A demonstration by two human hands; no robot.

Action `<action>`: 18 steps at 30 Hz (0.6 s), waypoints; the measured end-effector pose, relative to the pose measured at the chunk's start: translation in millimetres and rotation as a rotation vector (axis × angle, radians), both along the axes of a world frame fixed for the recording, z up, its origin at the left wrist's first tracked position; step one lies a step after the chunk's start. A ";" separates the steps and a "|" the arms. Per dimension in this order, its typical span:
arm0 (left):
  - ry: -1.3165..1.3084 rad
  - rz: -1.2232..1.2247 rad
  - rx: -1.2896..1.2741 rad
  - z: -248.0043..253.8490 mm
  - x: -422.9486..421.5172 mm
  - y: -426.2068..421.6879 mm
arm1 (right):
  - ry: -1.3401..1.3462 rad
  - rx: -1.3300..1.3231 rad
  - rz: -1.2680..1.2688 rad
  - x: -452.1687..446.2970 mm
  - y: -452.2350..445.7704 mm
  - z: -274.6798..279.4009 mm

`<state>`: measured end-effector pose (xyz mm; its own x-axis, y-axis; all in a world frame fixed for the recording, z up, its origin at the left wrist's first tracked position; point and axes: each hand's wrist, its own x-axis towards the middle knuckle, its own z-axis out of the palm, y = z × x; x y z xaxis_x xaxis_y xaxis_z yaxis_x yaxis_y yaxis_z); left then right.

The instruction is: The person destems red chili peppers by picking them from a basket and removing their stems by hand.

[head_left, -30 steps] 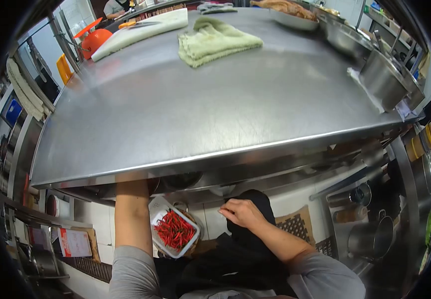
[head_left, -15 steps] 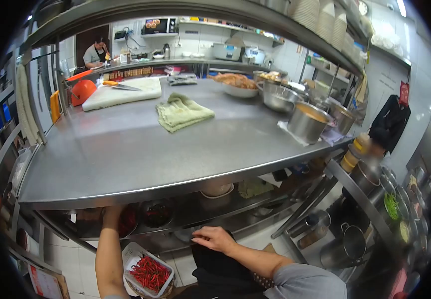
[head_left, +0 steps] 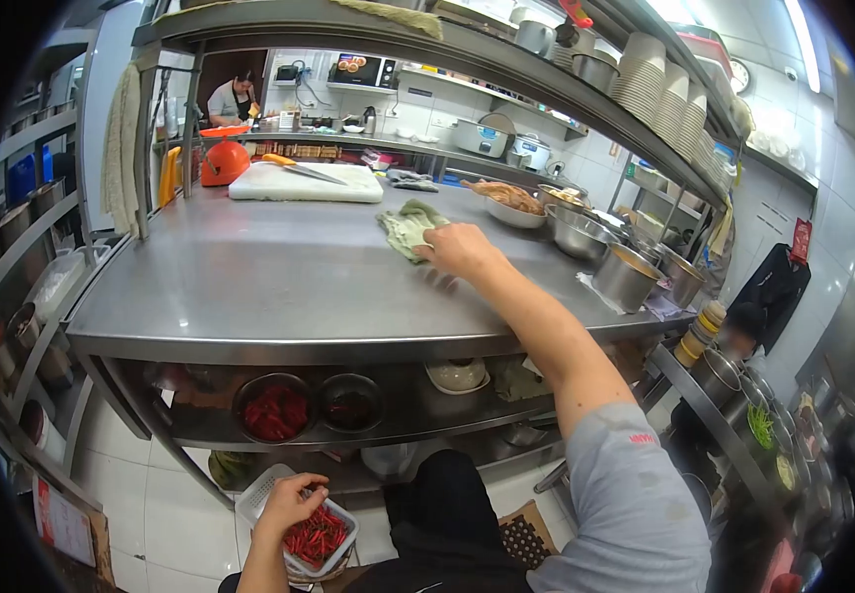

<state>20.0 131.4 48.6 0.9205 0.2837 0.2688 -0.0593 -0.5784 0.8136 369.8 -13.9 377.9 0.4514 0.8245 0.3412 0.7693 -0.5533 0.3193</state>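
Observation:
My right hand (head_left: 459,249) reaches across the steel table and grips the edge of a crumpled light-green cloth (head_left: 409,227). Low in front of me, my left hand (head_left: 292,502) hovers over a white plastic basket (head_left: 350,539) with its fingers loosely bent and apart, and I see nothing in them. Red chillies (head_left: 315,539) fill the basket, partly hidden by that hand. On the shelf under the tabletop sit a bowl of red chilli pieces (head_left: 276,412) and a dark bowl (head_left: 350,403) with dark contents.
A knife (head_left: 301,170) lies on a white cutting board (head_left: 348,184) at the back left. Metal pots (head_left: 627,281) and a bowl of brown food (head_left: 514,198) stand on the right. Stacked bowls (head_left: 645,84) fill the overhead shelf. Another person (head_left: 233,101) works at the far counter.
My right hand has risen from near my lap to the green cloth, which is now more bunched. My left hand has come out from under the table to above the chilli basket.

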 end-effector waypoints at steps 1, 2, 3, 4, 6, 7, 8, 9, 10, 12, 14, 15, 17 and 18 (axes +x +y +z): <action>-0.007 0.020 -0.030 3.1 -4.9 1.9 | 0.008 -0.006 0.009 3.8 6.4 -3.0; 0.006 0.035 -0.040 5.5 -7.7 5.1 | 0.018 -0.012 -0.055 7.4 9.8 -8.3; -0.058 0.046 0.007 6.7 -9.3 9.1 | 0.029 -0.028 -0.108 14.9 15.9 -15.4; -0.114 0.067 0.046 5.9 -13.2 11.7 | 0.002 -0.062 -0.086 25.4 21.5 -16.6; -0.091 0.088 0.077 6.8 -18.1 16.8 | 0.056 -0.087 -0.151 28.2 29.4 -9.9; -0.069 0.116 0.055 4.3 -19.6 17.6 | 0.016 -0.061 -0.123 29.7 31.0 -10.1; -0.086 0.102 0.078 2.4 -17.2 18.8 | -0.025 -0.037 -0.088 27.3 32.8 -10.9; -0.106 0.086 0.106 -0.6 -14.7 18.2 | -0.051 0.021 -0.017 26.1 31.3 -13.4; -0.097 0.107 0.097 -4.3 -13.2 16.4 | -0.043 0.010 0.005 25.0 32.3 -15.6; -0.104 0.032 0.097 -8.8 -8.2 14.4 | -0.086 0.024 -0.015 23.4 34.4 -15.7; -0.074 0.032 0.098 -10.0 -4.8 11.6 | -0.106 -0.004 -0.010 16.5 35.0 -12.1; -0.052 0.003 0.092 -9.5 -4.3 10.3 | -0.127 -0.031 -0.019 15.1 36.7 -14.0; -0.011 0.013 0.096 -10.1 -6.8 12.9 | -0.136 -0.005 0.078 25.0 34.4 -19.8; -0.020 -0.002 0.118 -11.0 -5.9 14.3 | -0.124 0.004 0.106 27.6 33.4 -21.0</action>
<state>14.1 145.6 37.5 0.9153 0.2470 0.3183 -0.0758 -0.6702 0.7383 397.3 19.5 356.9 0.3160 0.8637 0.3926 0.7783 -0.4726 0.4133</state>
